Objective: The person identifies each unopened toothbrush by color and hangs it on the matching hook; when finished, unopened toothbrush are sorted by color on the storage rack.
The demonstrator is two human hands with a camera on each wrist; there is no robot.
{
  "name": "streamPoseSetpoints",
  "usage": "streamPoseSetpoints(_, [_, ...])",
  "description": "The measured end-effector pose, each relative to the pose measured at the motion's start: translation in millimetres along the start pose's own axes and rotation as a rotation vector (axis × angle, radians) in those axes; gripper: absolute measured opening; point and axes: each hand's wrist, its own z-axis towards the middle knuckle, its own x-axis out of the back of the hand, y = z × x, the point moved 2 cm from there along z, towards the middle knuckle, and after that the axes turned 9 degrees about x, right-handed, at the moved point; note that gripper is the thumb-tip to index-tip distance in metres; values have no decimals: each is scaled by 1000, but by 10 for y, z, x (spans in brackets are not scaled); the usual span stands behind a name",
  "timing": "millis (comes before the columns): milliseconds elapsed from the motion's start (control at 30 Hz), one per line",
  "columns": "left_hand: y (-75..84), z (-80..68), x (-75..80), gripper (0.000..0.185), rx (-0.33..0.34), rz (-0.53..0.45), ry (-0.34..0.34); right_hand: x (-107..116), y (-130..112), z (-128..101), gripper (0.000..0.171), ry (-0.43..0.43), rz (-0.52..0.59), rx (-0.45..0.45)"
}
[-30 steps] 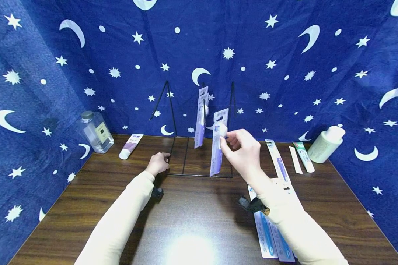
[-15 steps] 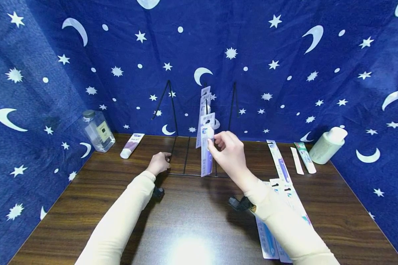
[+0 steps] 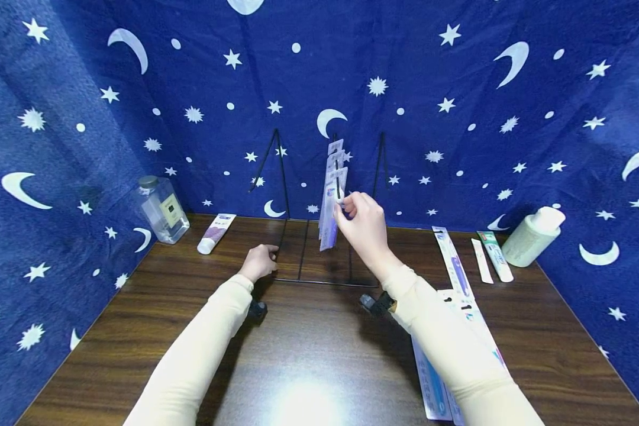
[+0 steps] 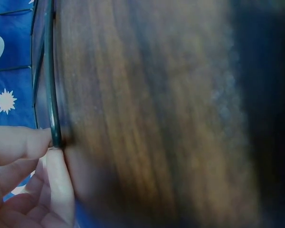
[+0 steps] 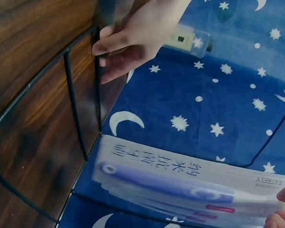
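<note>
My left hand [image 3: 259, 262] pinches the front left corner of a black wire display rack [image 4: 53, 95] between thumb and finger, low at the table. A purple packaged toothbrush [image 3: 328, 236] hangs almost upright at the rack's hook, its card top around the hook's tip. My right hand [image 3: 363, 225] pinches this pack near its upper part, from the right side. Behind it, other toothbrush packs [image 3: 336, 144] hang in a row on the same hook. In the right wrist view, the stacked packs show purple handles [image 5: 166, 183], and the right fingertips [image 5: 282, 216] touch the pack's end.
Several toothbrush packs [image 3: 452, 260] lie at the right, partly under my right sleeve. A green-and-white tube [image 3: 495, 257], a pale strip [image 3: 481, 261] and a pale green bottle [image 3: 529, 239] are at the far right. A purple-and-white tube [image 3: 216, 234] and a clear bottle [image 3: 165, 213] are left.
My right hand has carried the toothbrush pack left, then back and up to the hook, in line with the other packs. The left hand keeps its grip on the rack.
</note>
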Motion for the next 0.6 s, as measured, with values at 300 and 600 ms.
streamPoseSetpoints(300, [13,9,-6,55,-4,3,6,-113,128,106,11,32,-41,-31])
streamPoseSetpoints(600, [1,8,4,55,22,-26,-10,-138,161,134,14,25,-22,-65])
